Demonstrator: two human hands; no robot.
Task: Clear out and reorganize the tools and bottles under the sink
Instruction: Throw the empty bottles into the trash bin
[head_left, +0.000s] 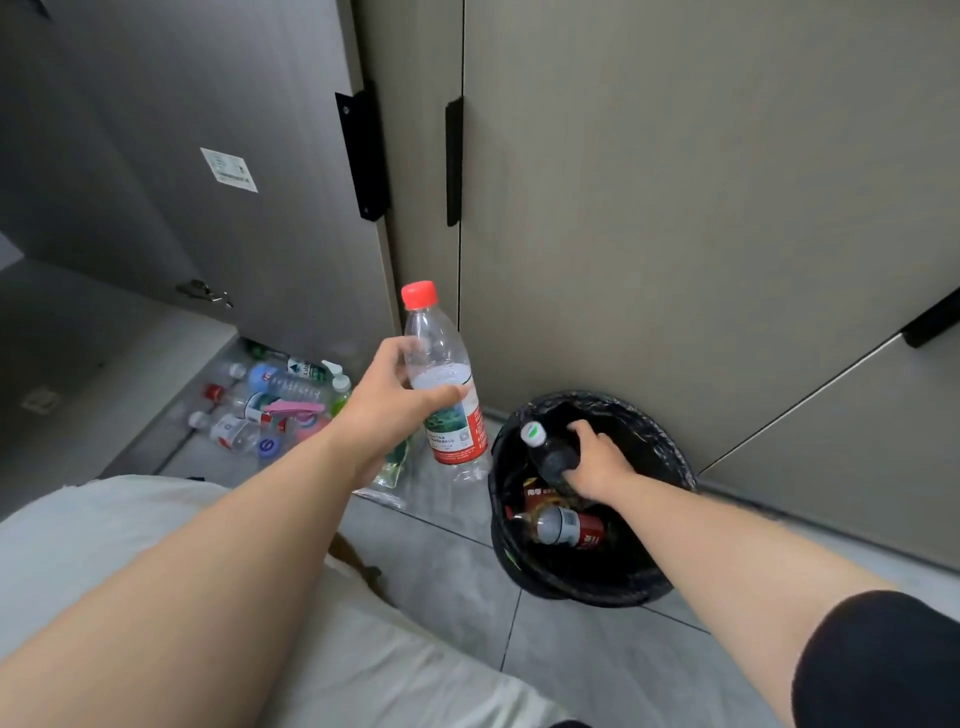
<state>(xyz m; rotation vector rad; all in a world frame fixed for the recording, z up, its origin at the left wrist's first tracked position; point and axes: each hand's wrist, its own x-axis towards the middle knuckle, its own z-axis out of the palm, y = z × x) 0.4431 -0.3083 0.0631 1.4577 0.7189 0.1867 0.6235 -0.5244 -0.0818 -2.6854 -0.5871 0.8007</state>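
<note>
My left hand (395, 400) grips a clear plastic bottle (441, 364) with a red cap and red label, held upright above the floor left of the bin. My right hand (597, 462) reaches inside the black-lined trash bin (670, 452) and holds a dark bottle (550, 452) with a white and green cap. Another dark bottle with a red label (566, 526) lies at the bin's bottom. On the floor of the open cabinet at left lies a pile of several bottles (270, 400), with a pink item on top.
An open grey cabinet door (218, 171) with a black handle stands left of centre. Closed beige cabinet doors (675, 208) rise behind the bin. A clear plastic wrapper (395, 467) lies on the grey tiled floor. My pale trouser leg (130, 530) fills the lower left.
</note>
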